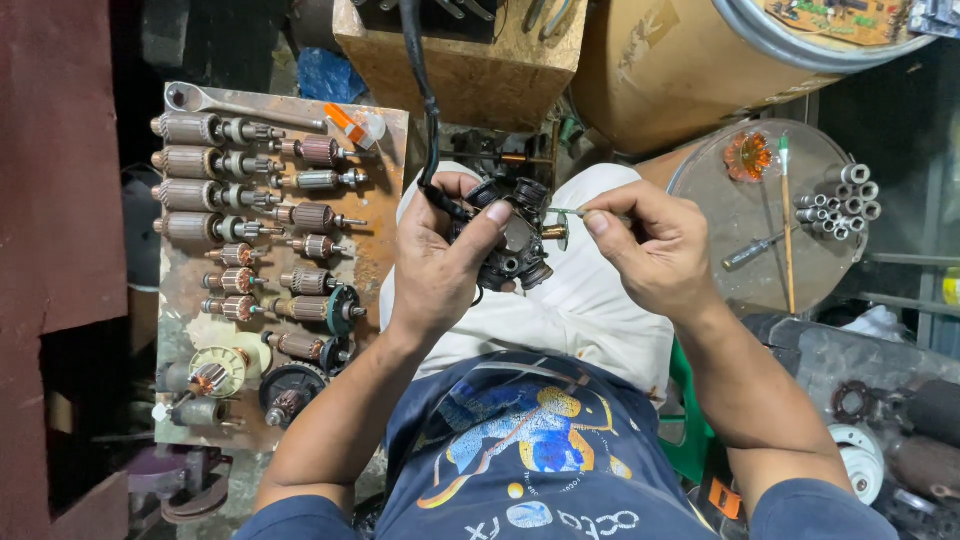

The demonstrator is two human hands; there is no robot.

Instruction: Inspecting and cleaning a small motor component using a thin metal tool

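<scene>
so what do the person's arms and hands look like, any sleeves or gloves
Both hands, left hand and right hand, are bare: no gloves, rings or watch show. Forearms are uncovered. Short dark blue sleeves end near the elbows, matching the printed T-shirt.

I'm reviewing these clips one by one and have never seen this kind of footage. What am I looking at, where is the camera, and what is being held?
There is no machine here: a seated person works with bare hands, filmed by a camera worn on the head, looking down. The left hand grips a black motor part with a black cable running up from it. The right hand holds a thin tool with its tip at that part. To one side, a rusty board carries rows of motor armatures and a wrench. To the other, a round clear lid holds small metal tubes and a screwdriver.
</scene>
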